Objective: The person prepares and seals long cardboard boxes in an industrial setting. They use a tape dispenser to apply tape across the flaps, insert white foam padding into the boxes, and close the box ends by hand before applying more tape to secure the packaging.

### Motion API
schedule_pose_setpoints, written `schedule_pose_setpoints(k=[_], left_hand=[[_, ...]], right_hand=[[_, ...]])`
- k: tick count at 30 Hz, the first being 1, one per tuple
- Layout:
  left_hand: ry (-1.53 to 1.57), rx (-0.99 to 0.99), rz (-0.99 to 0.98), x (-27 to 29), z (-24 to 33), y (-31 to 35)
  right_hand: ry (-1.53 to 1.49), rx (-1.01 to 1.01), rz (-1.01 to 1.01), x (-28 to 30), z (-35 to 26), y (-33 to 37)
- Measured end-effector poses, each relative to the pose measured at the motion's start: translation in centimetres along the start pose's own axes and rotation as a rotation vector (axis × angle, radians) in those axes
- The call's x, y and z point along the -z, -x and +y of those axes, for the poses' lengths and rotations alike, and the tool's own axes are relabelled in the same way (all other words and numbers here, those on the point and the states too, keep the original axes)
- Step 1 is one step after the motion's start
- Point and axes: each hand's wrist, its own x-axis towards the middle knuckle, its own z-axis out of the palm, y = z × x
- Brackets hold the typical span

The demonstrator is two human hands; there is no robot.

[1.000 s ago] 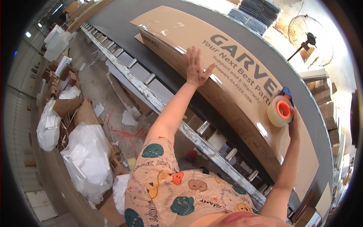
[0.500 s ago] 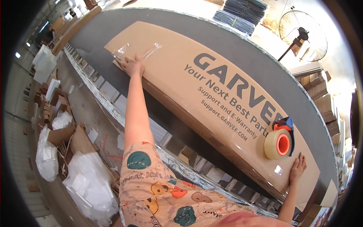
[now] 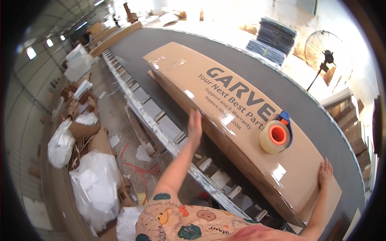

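A long cardboard box [image 3: 237, 116] with dark printing lies aslant on a grey conveyor belt [image 3: 140, 44], clear tape shining on its top and near side. My left hand [image 3: 194, 127] is at the middle of the box's near long edge, fingers stretched out and holding nothing. Whether it touches the side there, I cannot tell. My right hand [image 3: 325, 175] rests flat on top near the box's right end, fingers extended. Between the printing and that hand, a blue and orange tape dispenser [image 3: 276, 135] with a roll of clear tape sits on the box.
Along the belt's near side runs a worn metal rail [image 3: 161, 138] with rollers. On the left floor lie white plastic bags [image 3: 96, 186] and cardboard scraps. Past the belt stand a stack of dark flat sheets [image 3: 275, 36], a pedestal fan [image 3: 327, 60] and stacked cartons [image 3: 348, 124].
My left hand has come off the box's far left end and moved right and nearer, to the middle of its near edge. My right hand stays on the right end. The view has shifted.
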Motion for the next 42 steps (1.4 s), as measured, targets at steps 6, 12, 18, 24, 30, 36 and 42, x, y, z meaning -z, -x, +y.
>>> schedule_pose_setpoints(k=[6,12,18,24,30,36,42], left_hand=[[-0.004,0.475,0.126,1.3,-7.1,30.5],[-0.089,0.548,0.184,-1.9,-2.0,50.5],[-0.294,0.285,-0.050,-3.7,3.5,59.2],[-0.204,0.044,-0.035,-2.5,4.6,64.2],[-0.532,0.023,0.155,-2.5,10.6,62.6],[-1.298,-0.767,-0.131,-6.9,7.1,60.0],[-1.751,-0.034,-0.569,-9.7,10.3,55.8]], right_hand=[[-0.183,-0.150,-0.279,1.9,5.4,-1.5],[-0.150,-0.063,-0.304,2.9,4.4,-0.8],[-0.102,-0.094,-0.323,4.0,3.8,4.0],[0.022,0.108,-0.419,7.9,-2.6,17.6],[-0.308,-0.084,-0.370,10.7,-8.0,24.6],[-0.198,0.164,-0.286,10.4,-7.7,28.7],[-0.075,0.904,-0.277,10.0,-3.9,28.5]])
